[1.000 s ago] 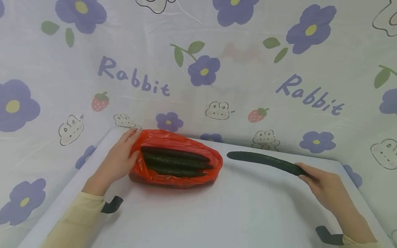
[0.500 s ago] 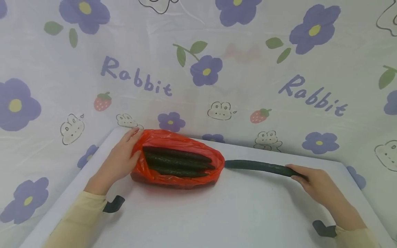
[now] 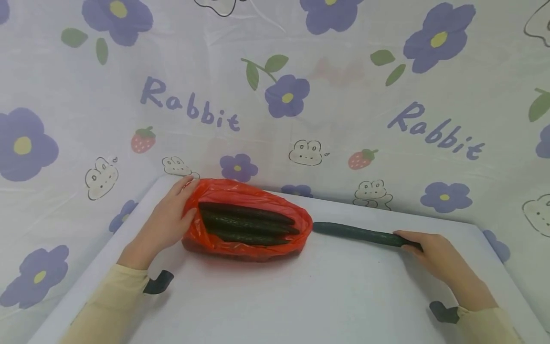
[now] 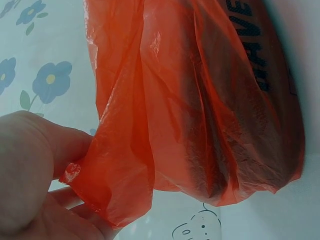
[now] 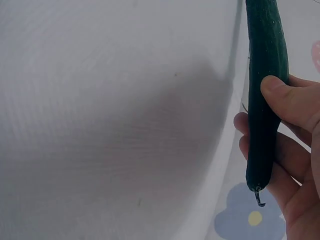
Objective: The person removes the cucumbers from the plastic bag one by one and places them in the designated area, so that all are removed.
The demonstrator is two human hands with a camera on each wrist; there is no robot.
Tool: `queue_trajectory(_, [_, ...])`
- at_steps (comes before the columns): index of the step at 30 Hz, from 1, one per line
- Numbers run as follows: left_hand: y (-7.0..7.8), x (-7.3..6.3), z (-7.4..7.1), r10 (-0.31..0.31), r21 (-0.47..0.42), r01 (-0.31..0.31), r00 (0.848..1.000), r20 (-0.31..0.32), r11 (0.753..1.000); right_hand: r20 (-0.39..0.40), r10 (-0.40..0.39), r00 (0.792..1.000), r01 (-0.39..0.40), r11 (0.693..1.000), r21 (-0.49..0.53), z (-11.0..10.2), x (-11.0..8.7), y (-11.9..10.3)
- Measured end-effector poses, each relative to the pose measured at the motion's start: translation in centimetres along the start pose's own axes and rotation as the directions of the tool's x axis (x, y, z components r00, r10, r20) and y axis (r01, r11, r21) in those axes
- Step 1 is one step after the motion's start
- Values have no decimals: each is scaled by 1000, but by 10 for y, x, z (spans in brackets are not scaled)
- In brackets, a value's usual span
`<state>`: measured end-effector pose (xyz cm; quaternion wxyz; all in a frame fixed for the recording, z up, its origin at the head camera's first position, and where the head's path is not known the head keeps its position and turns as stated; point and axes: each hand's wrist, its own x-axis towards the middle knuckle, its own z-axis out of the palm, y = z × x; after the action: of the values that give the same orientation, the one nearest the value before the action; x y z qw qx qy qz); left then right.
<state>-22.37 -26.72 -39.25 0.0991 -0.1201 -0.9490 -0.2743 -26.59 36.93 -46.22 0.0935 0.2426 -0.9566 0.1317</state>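
A red plastic bag (image 3: 253, 191) lies on its side with its mouth facing me, and several dark green cucumbers (image 3: 245, 222) show inside it. My left hand (image 3: 165, 222) pinches the bag's gathered plastic at the left end; in the left wrist view the thumb and fingers close on a red corner. My right hand (image 3: 442, 260) holds another cucumber (image 3: 356, 233) by its stem end, thumb on one side and fingers curled behind, as the right wrist view shows. This cucumber points left, its far tip at the bag's right edge. Whether the tip touches the bag I cannot tell.
Both hands are over a white tabletop (image 3: 335, 296). Behind it hangs a white cloth (image 3: 335, 110) printed with flowers, rabbits and strawberries. A dark piece sticks out at each wrist, the left one (image 3: 159, 283) and the right one (image 3: 442, 313).
The held cucumber has come down and its tip now lies level with the bag's right edge. My right hand has shifted slightly left. The left hand still grips the bag.
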Motion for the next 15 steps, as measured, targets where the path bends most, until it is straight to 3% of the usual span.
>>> queue_trajectory(5, [-1,0,1,6,3,-6,1000,-3,1000,45,36,998,-36,999,-5,4,0,2])
queue_trajectory(15, [0,-2,-1,-6,0,6,1000,-6,1000,59,61,996,-61,998,-13,10,1,6])
